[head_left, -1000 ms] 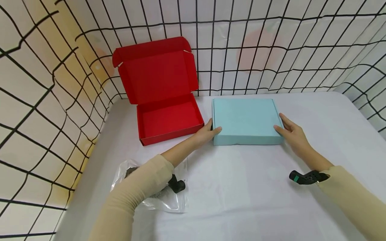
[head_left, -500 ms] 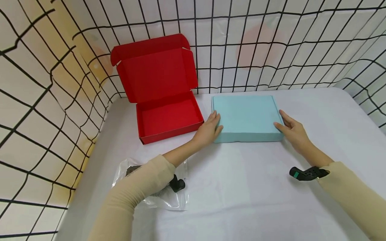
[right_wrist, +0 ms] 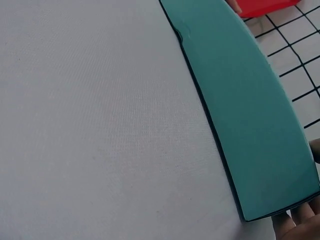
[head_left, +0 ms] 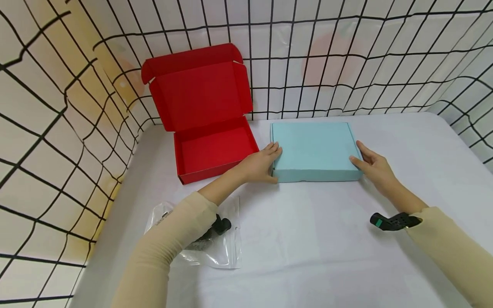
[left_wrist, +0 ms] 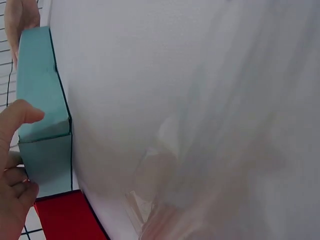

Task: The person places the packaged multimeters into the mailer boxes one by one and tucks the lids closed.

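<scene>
A closed light-blue cardboard box lies flat on the white table. At its left end is my left hand. Its fingers reach the left edge of the lid, and the thumb stands apart at the front left corner. The left wrist view shows that thumb raised beside the box's front and other fingers bent by its end. My right hand grips the right end, thumb on the lid and fingers along the side. Left of the blue box stands an open red box, lid upright, nothing inside it.
A clear plastic bag with dark items inside lies at the front left, partly under my left forearm. A black wire grid stands behind the table and along the left side. A black wrist device hangs at my right sleeve.
My left hand has loosened from the blue box's left end: its thumb has come off the lid and dropped to the front corner. The right hand and both boxes stay put.
</scene>
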`<state>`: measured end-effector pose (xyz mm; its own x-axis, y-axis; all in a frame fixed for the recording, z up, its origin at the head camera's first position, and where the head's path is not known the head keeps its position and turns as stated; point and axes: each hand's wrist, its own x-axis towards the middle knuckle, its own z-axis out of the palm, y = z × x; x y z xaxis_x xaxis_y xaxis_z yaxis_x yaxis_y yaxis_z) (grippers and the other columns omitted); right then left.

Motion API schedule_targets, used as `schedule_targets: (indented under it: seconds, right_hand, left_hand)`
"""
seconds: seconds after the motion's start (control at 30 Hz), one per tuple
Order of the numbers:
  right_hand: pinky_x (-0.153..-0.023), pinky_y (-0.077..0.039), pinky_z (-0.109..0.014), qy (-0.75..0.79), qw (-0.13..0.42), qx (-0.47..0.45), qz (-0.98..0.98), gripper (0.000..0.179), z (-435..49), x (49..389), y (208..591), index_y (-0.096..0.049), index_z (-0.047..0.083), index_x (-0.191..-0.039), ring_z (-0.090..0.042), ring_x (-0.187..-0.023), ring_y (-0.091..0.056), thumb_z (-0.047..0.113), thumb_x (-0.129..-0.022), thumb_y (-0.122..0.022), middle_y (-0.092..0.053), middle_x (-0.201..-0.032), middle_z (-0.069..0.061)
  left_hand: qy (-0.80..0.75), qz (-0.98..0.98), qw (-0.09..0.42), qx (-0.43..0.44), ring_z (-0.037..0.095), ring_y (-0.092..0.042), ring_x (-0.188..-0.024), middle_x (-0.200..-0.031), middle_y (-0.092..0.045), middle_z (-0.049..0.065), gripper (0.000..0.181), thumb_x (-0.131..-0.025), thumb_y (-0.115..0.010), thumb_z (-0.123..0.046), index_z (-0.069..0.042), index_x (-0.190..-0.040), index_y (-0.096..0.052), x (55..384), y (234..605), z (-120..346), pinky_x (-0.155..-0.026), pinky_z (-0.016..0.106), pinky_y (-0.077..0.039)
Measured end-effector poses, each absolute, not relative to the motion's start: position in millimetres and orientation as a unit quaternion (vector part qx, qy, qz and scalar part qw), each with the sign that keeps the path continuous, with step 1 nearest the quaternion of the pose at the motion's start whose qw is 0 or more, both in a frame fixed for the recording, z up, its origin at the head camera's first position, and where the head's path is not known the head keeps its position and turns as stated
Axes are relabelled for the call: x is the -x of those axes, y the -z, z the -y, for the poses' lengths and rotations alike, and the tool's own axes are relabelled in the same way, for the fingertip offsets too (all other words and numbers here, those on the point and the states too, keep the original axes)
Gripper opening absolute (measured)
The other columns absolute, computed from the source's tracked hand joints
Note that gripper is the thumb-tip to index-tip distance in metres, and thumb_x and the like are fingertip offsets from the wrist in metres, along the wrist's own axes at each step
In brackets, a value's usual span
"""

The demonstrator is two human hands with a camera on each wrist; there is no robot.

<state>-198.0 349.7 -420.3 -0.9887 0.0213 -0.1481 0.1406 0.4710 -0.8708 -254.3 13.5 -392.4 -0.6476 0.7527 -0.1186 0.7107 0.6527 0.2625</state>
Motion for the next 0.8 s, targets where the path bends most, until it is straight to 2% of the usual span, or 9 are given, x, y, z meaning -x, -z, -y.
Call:
schedule_targets:
  seconds: [0.2, 0.43, 0.63, 0.8]
  right_hand:
    - [-0.11, -0.014, -0.03, 0.504, 0.061, -0.043, -0.861, 0.074, -347.5, 197.5, 418.2, -0.002, 0.017, -0.144, -0.021, -0.139, -0.001, 0.04, -0.091, -0.048, 0.003, -0.15, -0.002]
    - [-0.109, -0.014, -0.036, 0.506, 0.065, -0.05, -0.859, 0.075, -347.1, 197.2, 415.8, -0.001, 0.018, -0.144, -0.024, -0.139, 0.0, 0.041, -0.091, -0.048, 0.004, -0.15, -0.004]
    - [-0.109, -0.016, -0.034, 0.503, 0.07, -0.059, -0.86, 0.075, -347.5, 198.2, 418.3, -0.001, 0.019, -0.144, -0.023, -0.139, 0.0, 0.042, -0.091, -0.048, 0.005, -0.15, -0.004]
    - [-0.108, -0.016, -0.039, 0.504, 0.073, -0.066, -0.858, 0.077, -346.6, 199.4, 417.7, -0.001, 0.021, -0.144, -0.023, -0.139, 0.0, 0.044, -0.089, -0.049, 0.005, -0.15, -0.004]
  left_hand:
    - [-0.065, -0.901, 0.09, -0.419, 0.023, -0.012, -0.14, -0.151, -0.017, 0.012, 0.088, -0.078, -0.068, -0.037, -0.005, -0.144, -0.019, 256.1, 390.8, -12.8, -0.105, 0.03, -0.033]
    - [0.021, -0.88, -0.003, -0.474, 0.023, -0.036, -0.13, -0.132, -0.046, 0.011, 0.067, -0.076, -0.067, -0.039, -0.005, -0.129, -0.043, 263.3, 389.7, -15.8, -0.114, 0.037, -0.006]
    - [0.055, -0.882, 0.006, -0.468, 0.024, -0.03, -0.134, -0.142, -0.038, 0.013, 0.078, -0.077, -0.065, -0.042, -0.004, -0.138, -0.035, 261.7, 390.3, -16.7, -0.114, 0.035, -0.006]
    - [0.082, -0.878, -0.007, -0.472, 0.024, -0.034, -0.132, -0.141, -0.04, 0.013, 0.078, -0.077, -0.064, -0.044, -0.004, -0.138, -0.037, 263.4, 389.0, -17.3, -0.113, 0.033, -0.014]
